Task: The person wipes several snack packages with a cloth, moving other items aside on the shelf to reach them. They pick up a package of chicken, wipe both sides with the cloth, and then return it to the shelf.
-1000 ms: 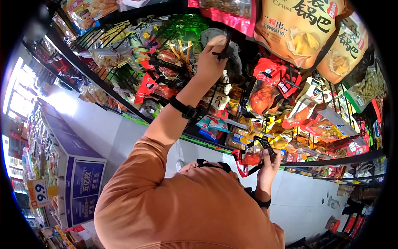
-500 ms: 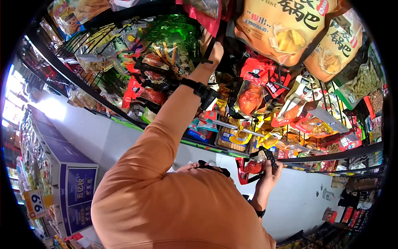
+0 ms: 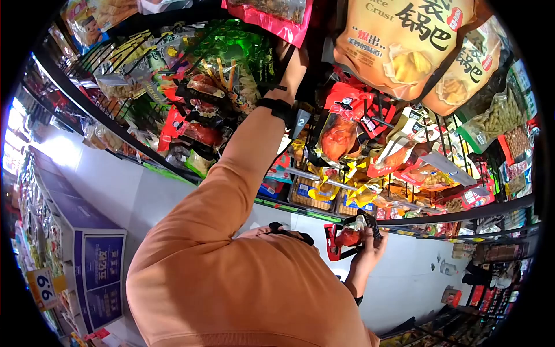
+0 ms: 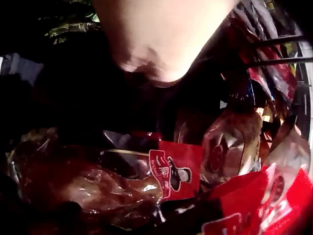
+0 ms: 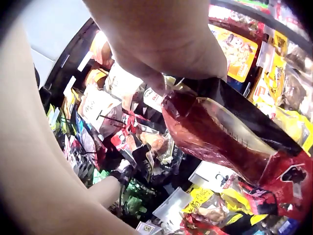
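My left hand (image 3: 293,72) reaches deep among the shelf goods, its fingers hidden behind a hanging pink-edged bag (image 3: 272,14). In the left wrist view the heel of that hand (image 4: 159,44) stands above a clear-wrapped drumstick pack (image 4: 98,191) with a red label, and darkness covers the fingers; I cannot tell whether they hold anything. Lower down, my right hand (image 3: 365,254) pinches one end of a drumstick pack (image 3: 349,237) in front of the shelf edge. The right wrist view shows that pack (image 5: 210,137), dark red meat under clear film with a black and red wrapper.
Large orange rice crust bags (image 3: 399,52) hang at upper right. Another drumstick pack (image 3: 338,139) hangs from metal hooks mid-shelf. A black shelf rail (image 3: 462,211) curves along the front. Across the aisle stands a purple display bin (image 3: 98,231) with a price sign (image 3: 43,287).
My left hand has left a grey fuzzy thing it was touching and gone deeper behind the pink-edged bag. The right hand, still holding its pack, has shifted slightly lower in the head view.
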Available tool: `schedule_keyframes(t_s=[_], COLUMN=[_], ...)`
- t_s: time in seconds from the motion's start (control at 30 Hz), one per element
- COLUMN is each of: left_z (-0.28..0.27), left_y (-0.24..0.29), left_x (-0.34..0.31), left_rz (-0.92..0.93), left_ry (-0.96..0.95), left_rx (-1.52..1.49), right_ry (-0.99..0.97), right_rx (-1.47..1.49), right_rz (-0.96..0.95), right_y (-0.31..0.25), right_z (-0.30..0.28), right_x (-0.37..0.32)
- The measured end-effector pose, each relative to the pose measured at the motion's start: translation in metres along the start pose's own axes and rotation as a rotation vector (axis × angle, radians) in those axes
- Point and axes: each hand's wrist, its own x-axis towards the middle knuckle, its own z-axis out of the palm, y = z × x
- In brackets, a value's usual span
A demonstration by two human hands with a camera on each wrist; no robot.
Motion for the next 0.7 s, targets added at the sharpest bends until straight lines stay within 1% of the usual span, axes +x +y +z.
schedule_keyframes(t_s=[0.03,0.07,0.1,0.13,0.17,0.2,0.23,0.27,0.3,0.33,0.37,0.4,0.43,0.47,0.5,0.53,0.57,0.63,0.67,0.7], left_z=[-0.007,-0.014,-0.017,-0.028,-0.049,-0.057,-0.072,-0.084,-0.094,-0.11,-0.115,-0.124,-0.135,-0.145,-0.166,-0.173,-0.179,-0.196,-0.204,-0.213], left_y=[0.002,0.005,0.009,0.01,0.033,0.041,0.047,0.049,0.053,0.075,0.072,0.076,0.082,0.086,0.111,0.112,0.112,0.116,0.116,0.113], left_x=[-0.002,-0.004,-0.006,-0.01,-0.006,-0.008,-0.009,-0.012,-0.014,-0.015,-0.024,-0.027,-0.03,-0.032,-0.028,-0.03,-0.033,-0.04,-0.043,-0.047], left_rz=[0.028,-0.143,-0.06,-0.059,-0.06,0.033,0.108,0.169,0.235,0.057,0.032,-0.005,-0.045,-0.082,-0.144,-0.186,-0.23,-0.253,-0.274,-0.219], left_ry=[0.003,0.012,0.049,0.012,-0.029,0.041,-0.01,-0.031,-0.051,-0.094,-0.099,-0.128,-0.157,-0.185,-0.245,-0.255,-0.264,-0.242,-0.227,-0.23], left_rx=[0.074,-0.127,-0.12,-0.049,0.021,-0.01,-0.095,-0.068,-0.044,-0.157,-0.283,-0.331,-0.378,-0.408,-0.274,-0.295,-0.318,-0.285,-0.257,-0.261], right_ry=[-0.007,-0.052,-0.098,-0.119,-0.158,-0.179,-0.198,-0.236,-0.233,-0.258,-0.286,-0.338,-0.39,-0.429,-0.467,-0.491,-0.526,-0.554,-0.564,-0.566], right_rx=[-0.004,-0.007,-0.01,0.029,0.02,0.013,0.005,0.032,0.047,0.034,0.024,0.001,0.001,-0.02,-0.042,-0.007,0.024,-0.018,0.014,0.042], right_rz=[0.004,-0.002,-0.005,0.027,-0.001,0.006,0.011,0.001,-0.001,0.007,0.015,-0.018,0.011,-0.004,-0.022,-0.003,0.059,0.023,0.047,0.073], right_y=[0.001,0.002,0.004,0.004,0.007,0.008,0.008,0.013,0.01,0.01,0.011,0.015,0.011,0.014,0.017,0.016,0.012,0.014,0.012,0.005], right_z=[0.001,0.004,0.007,0.012,0.016,0.023,0.029,0.034,0.047,0.055,0.064,0.07,0.079,0.086,0.092,0.102,0.108,0.118,0.123,0.129], right_x=[0.002,0.003,0.003,0.003,0.004,0.006,0.008,0.011,0.01,0.01,0.009,0.009,0.006,0.004,0.003,-0.001,-0.004,-0.006,-0.006,-0.006])
